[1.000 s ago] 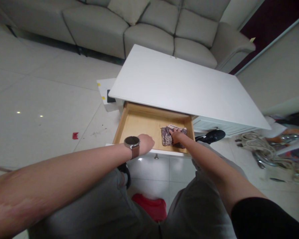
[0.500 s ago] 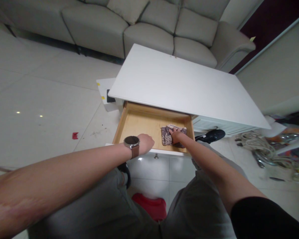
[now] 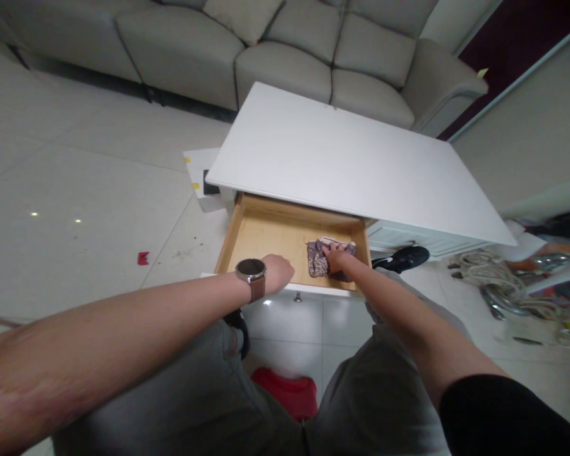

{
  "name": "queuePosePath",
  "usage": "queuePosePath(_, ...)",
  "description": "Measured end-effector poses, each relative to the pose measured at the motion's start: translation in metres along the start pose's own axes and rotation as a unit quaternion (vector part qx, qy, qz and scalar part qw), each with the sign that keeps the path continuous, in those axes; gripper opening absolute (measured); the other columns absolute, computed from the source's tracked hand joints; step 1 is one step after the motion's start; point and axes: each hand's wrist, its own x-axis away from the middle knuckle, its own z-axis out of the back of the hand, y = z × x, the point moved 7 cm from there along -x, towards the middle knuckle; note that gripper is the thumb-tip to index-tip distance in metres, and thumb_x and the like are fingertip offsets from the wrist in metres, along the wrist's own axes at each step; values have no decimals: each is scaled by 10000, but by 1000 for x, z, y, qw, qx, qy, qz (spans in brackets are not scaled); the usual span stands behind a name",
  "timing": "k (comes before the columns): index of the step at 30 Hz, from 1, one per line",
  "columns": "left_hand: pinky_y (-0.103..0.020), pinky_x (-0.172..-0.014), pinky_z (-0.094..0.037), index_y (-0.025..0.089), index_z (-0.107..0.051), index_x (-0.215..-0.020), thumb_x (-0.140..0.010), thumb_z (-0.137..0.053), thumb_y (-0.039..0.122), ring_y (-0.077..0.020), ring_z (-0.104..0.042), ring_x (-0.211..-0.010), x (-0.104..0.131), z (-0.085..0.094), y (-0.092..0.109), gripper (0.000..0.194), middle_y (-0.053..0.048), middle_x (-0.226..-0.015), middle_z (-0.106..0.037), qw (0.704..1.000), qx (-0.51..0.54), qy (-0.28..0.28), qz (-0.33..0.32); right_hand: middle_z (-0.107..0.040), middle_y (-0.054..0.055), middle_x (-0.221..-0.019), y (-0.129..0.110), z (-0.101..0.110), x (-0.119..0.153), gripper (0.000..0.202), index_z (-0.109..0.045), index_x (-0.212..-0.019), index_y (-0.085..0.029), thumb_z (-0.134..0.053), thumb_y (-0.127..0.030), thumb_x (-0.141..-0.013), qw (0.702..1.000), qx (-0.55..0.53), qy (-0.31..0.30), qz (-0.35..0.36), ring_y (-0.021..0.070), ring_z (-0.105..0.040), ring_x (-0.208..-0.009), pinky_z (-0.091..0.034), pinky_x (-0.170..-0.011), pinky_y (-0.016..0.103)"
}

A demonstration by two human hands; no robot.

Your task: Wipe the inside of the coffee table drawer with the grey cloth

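A wooden drawer [image 3: 270,231] stands pulled out from a white table [image 3: 346,152]. In its right front part lies a folded brown and pale patterned cloth [image 3: 317,263]. My right hand [image 3: 338,257] rests on top of this cloth, fingers spread, pressing on it rather than gripping. At the drawer's front edge, left of the knob [image 3: 297,297], is my left hand [image 3: 278,272], with a watch [image 3: 251,270] on the wrist. Its fingers are curled down and mostly hidden, so what they hold, if anything, cannot be made out.
Behind the table runs a grey sofa [image 3: 285,73]. A white box [image 3: 209,201] stands at the table's left end. A red scrap [image 3: 143,258] lies on the floor. Coiled cords [image 3: 484,269] lie at the right, and a red seat [image 3: 287,392] shows between my legs.
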Motion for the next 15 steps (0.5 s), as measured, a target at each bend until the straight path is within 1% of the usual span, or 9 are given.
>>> queuePosePath(4, -365, -815, -572, 52, -786, -1074, -924, -501, 31, -317, -734, -1047, 0, 1, 0, 323, -255, -1105, -754, 1000, 6, 8, -1, -64, 194, -1688, 0, 0, -1, 1421, -57, -1655, -368, -903, -383, -512, 1000, 4, -2, -4, 552, -119, -1521, -288, -1137, 717)
queuePosePath(8, -346, -829, -563, 65, -788, -1077, -933, -498, 32, -308, -733, -1064, 0, 0, 0, 326, -242, -1110, -760, 1000, 7, 12, 4, -55, 200, -1690, 0, 1, 3, 1415, -42, -1653, -368, -902, -384, -530, 1000, 18, -7, -10, 554, -126, -1518, -261, -1129, 751)
queuePosePath(12, -340, -787, -560, 72, -797, -1026, -911, -530, 30, -306, -743, -1012, -1, 0, -1, 294, -244, -1059, -767, 999, 18, 29, 5, -64, 205, -1687, -2, 6, 9, 1416, -64, -1656, -347, -909, -356, -519, 1000, 6, -2, 1, 544, -141, -1519, -292, -1147, 699)
queuePosePath(15, -317, -783, -555, 83, -794, -1040, -913, -523, 40, -287, -741, -1007, -2, 0, -1, 302, -232, -1063, -771, 1000, 4, 27, 2, -56, 193, -1692, -3, 7, 11, 1410, -67, -1656, -350, -904, -356, -521, 1000, 3, -6, -1, 537, -135, -1523, -289, -1155, 687)
